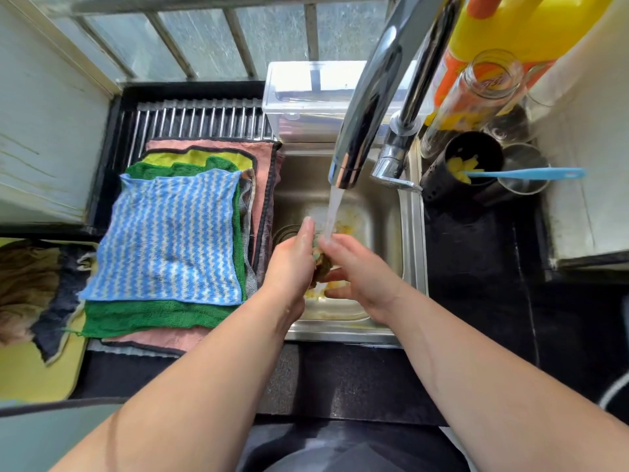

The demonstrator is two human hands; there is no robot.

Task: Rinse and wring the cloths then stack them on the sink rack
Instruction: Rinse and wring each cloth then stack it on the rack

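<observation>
You're standing in a home kitchen: 1 small steel sink [413, 267] under a running tap [367, 97], a dark worktop [476, 267], a drying rack [200, 122] stacked with cloths [170, 233], and a yellow jug [531, 25] by a utensil holder [439, 185].

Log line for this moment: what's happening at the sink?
phase: rinse | left hand, right hand: hold wadded cloth under running tap | sink rack: cloth stack, blue striped cloth on top

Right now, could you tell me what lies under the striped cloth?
A green cloth directly, then a yellow cloth and a pink cloth, all on the rack. A grey edge peeks out right; any others between are covered.
</observation>
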